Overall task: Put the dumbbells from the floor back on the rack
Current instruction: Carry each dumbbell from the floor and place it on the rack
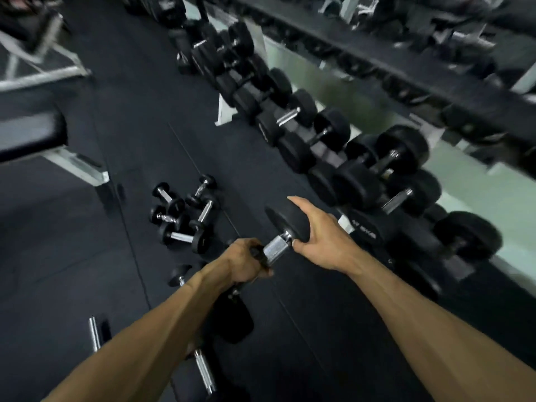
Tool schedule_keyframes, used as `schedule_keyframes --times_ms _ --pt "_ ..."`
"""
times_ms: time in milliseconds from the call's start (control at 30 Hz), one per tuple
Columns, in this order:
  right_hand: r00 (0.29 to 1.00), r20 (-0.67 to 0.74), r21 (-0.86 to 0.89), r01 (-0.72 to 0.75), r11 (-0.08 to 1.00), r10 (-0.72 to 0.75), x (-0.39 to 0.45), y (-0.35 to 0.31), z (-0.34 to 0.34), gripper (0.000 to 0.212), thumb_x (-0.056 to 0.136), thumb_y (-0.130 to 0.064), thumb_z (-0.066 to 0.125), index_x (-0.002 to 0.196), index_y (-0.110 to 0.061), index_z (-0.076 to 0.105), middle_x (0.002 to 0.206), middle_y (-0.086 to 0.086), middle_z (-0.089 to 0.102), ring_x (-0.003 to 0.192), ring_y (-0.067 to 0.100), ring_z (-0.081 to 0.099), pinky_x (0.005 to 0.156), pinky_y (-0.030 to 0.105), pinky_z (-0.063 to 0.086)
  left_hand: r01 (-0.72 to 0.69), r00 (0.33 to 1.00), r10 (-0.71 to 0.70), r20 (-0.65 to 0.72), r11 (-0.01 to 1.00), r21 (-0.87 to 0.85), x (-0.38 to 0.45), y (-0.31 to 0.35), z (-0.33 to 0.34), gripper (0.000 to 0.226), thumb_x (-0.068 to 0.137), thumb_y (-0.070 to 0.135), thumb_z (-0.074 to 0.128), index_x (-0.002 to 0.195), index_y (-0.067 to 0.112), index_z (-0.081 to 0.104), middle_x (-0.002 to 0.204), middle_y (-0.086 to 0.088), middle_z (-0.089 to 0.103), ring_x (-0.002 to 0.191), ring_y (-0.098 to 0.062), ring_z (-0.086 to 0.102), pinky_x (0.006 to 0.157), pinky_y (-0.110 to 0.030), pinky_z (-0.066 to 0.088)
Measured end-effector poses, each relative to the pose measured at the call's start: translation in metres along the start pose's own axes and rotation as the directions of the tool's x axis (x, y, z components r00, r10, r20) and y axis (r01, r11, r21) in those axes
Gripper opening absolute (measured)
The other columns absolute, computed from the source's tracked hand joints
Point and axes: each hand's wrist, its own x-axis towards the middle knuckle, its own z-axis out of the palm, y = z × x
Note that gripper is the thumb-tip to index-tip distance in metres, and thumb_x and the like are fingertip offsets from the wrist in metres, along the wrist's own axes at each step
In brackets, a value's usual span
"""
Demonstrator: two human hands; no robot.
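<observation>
I hold a black dumbbell (285, 224) with a chrome handle above the floor. My left hand (246, 261) grips the handle near its middle. My right hand (316, 236) cups the far round head from the right side, fingers curled around it. The near head (232, 317) hangs below my left forearm, partly hidden. The dumbbell rack (359, 161) runs diagonally on the right, filled with large black dumbbells. A pile of several small dumbbells (185, 213) lies on the floor to the left of my hands.
More dumbbells lie on the black rubber floor: one (179, 275) just left of my left wrist, another chrome handle (204, 371) under my left arm, one (94, 333) at lower left. A bench (34, 137) stands at the left. A mirror backs the rack.
</observation>
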Motion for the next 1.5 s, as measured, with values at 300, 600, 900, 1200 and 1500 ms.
schedule_keyframes --times_ms 300,600,900,1200,1500 --pt "0.977 -0.003 -0.068 0.211 0.975 -0.211 -0.007 -0.078 -0.182 0.080 0.078 -0.004 0.068 0.146 -0.031 0.036 0.082 -0.012 0.062 0.064 -0.006 0.060 0.071 0.026 0.053 -0.066 0.992 0.049 -0.113 0.986 -0.155 -0.038 0.171 -0.040 0.039 0.063 0.011 0.089 0.088 0.020 0.061 0.092 0.001 0.060 0.084 -0.014 0.055 0.081 -0.029 0.046" --pt "0.983 0.014 -0.142 0.186 0.972 -0.186 0.054 -0.047 -0.275 0.085 0.077 -0.004 0.070 0.149 -0.029 0.033 0.113 -0.005 0.063 0.070 -0.009 0.058 0.069 0.015 0.049 -0.128 0.991 0.120 -0.054 0.973 -0.192 0.039 0.258 -0.035 0.035 0.066 0.009 0.086 0.078 0.021 0.056 0.085 0.001 0.057 0.079 -0.011 0.051 0.074 -0.024 0.043" --pt "0.992 -0.099 -0.154 0.068 0.986 -0.084 0.094 0.039 -0.389 0.085 0.078 -0.005 0.071 0.150 -0.028 0.031 0.130 -0.008 0.054 0.111 0.004 0.057 0.091 0.017 0.051 -0.235 0.960 0.253 0.119 0.961 -0.145 0.156 0.377 0.013 0.040 0.062 0.006 0.088 0.079 0.016 0.054 0.080 -0.001 0.055 0.077 -0.014 0.050 0.077 -0.025 0.048" --pt "0.991 -0.121 -0.198 0.037 0.980 -0.062 0.105 0.159 -0.528 0.083 0.075 -0.004 0.073 0.147 -0.024 0.037 0.127 -0.005 0.059 0.112 0.009 0.059 0.093 0.019 0.047 -0.275 0.956 0.285 0.067 0.953 -0.125 0.242 0.507 0.128 0.031 0.066 0.011 0.087 0.072 0.021 0.058 0.082 -0.002 0.058 0.078 -0.014 0.052 0.081 -0.031 0.049" --pt "0.999 0.013 -0.193 0.048 0.980 -0.047 0.148 0.274 -0.623 0.081 0.072 -0.002 0.072 0.141 -0.030 0.042 0.115 -0.001 0.066 0.100 0.014 0.066 0.085 0.034 0.056 -0.161 0.980 0.180 0.084 0.967 -0.198 0.314 0.590 0.217 0.030 0.072 0.014 0.084 0.093 0.016 0.062 0.079 0.002 0.056 0.080 -0.011 0.051 0.070 -0.021 0.040"
